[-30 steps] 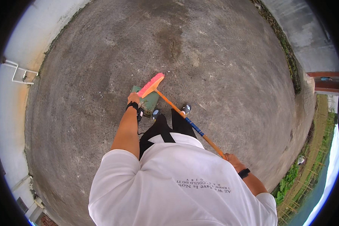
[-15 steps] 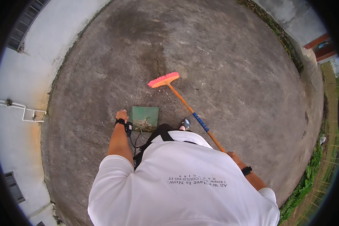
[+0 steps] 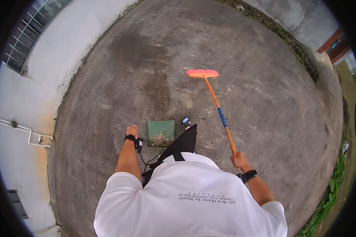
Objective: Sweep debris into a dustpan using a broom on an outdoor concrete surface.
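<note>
My right hand (image 3: 240, 161) is closed round the end of a long broom (image 3: 213, 94) with an orange shaft, a blue-wrapped stretch and a pink-bristled head. The broom reaches forward, its head out ahead of me over the concrete. On the left, my left hand (image 3: 132, 130) is curled beside a green dustpan (image 3: 160, 127), which seems to be held by it, though the grip on the handle is hard to make out. Dry leaves and grit (image 3: 161, 140) lie in the near part of the dustpan.
Rough grey concrete (image 3: 265, 98) spreads all round, with a dark damp patch (image 3: 156, 85) ahead. A white wall (image 3: 39, 91) with pipes and barred windows runs along the left. Green plants (image 3: 324, 193) edge the right side. My shoe (image 3: 186, 123) is beside the dustpan.
The broom head has swung to the right, away from the dustpan, and my right hand has come forward. The left hand and dustpan sit slightly lower and further right in the picture. One foot shows further forward.
</note>
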The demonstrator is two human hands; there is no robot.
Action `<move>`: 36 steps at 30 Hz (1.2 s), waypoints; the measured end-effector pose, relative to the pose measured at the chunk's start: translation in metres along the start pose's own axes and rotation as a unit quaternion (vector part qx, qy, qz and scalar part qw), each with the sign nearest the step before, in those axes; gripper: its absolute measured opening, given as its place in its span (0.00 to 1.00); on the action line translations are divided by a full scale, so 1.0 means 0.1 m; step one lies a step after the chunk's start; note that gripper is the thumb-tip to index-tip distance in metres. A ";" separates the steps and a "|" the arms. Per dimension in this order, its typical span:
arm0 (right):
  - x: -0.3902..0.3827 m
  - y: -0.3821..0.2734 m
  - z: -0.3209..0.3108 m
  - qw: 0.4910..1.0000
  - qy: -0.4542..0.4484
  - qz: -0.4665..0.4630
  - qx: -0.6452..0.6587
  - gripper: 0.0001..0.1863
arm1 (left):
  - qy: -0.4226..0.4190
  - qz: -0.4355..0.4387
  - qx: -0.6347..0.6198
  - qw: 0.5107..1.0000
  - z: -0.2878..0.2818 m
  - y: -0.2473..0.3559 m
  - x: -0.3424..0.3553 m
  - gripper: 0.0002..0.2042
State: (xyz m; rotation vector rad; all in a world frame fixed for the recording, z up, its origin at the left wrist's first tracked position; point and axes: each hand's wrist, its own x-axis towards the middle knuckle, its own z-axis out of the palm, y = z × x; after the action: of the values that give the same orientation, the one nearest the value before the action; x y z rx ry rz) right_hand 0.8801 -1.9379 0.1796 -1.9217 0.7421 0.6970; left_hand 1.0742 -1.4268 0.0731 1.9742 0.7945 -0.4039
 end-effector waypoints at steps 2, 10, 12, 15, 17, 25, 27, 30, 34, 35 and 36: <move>0.28 -0.10 -0.04 0.999 -0.020 0.029 0.027 0.06 | -0.018 0.016 0.061 0.998 0.21 0.22 0.18 0.13; 1.24 -1.06 -0.29 0.998 -0.055 0.005 -0.029 0.05 | -0.047 0.132 0.387 0.911 0.72 0.46 1.39 0.12; 1.50 -1.13 -0.43 0.999 0.010 -0.011 -0.034 0.07 | -0.083 -0.039 0.183 0.979 1.14 1.17 1.25 0.13; 1.74 -1.74 -0.27 0.990 -0.073 -0.067 -0.096 0.07 | -0.047 0.126 0.340 0.931 0.60 0.36 1.71 0.15; 1.93 -1.86 -0.36 0.989 -0.077 -0.050 -0.117 0.07 | -0.097 0.087 0.303 0.944 0.94 0.84 1.67 0.14; 2.59 -2.81 -0.36 0.970 -0.141 -0.096 -0.173 0.09 | -0.036 -0.019 0.090 0.995 1.50 1.43 1.86 0.15; 2.77 -3.18 -0.22 0.958 -0.185 -0.122 -0.181 0.10 | 0.008 0.016 0.162 0.987 1.39 1.04 2.13 0.14; 3.16 -3.51 -0.10 0.939 -0.214 -0.144 -0.228 0.10 | 0.036 0.051 0.242 0.968 1.39 0.89 2.26 0.14; 3.62 -3.69 -0.58 0.899 -0.182 -0.178 -0.357 0.10 | 0.043 -0.115 -0.103 0.987 1.94 1.83 1.77 0.18; 3.70 -3.62 -0.69 0.888 -0.192 -0.191 -0.372 0.11 | 0.073 -0.152 -0.077 0.983 1.96 1.82 1.74 0.15; 3.74 -3.55 -0.81 0.872 -0.207 -0.210 -0.391 0.11 | 0.093 -0.170 -0.118 0.974 1.92 1.67 1.73 0.14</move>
State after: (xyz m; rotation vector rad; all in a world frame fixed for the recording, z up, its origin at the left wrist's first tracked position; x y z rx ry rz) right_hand 1.4000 -1.9515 0.1390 -2.4005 -0.2982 1.1872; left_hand 1.3217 -1.5866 -0.0145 1.6712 1.2506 -0.3066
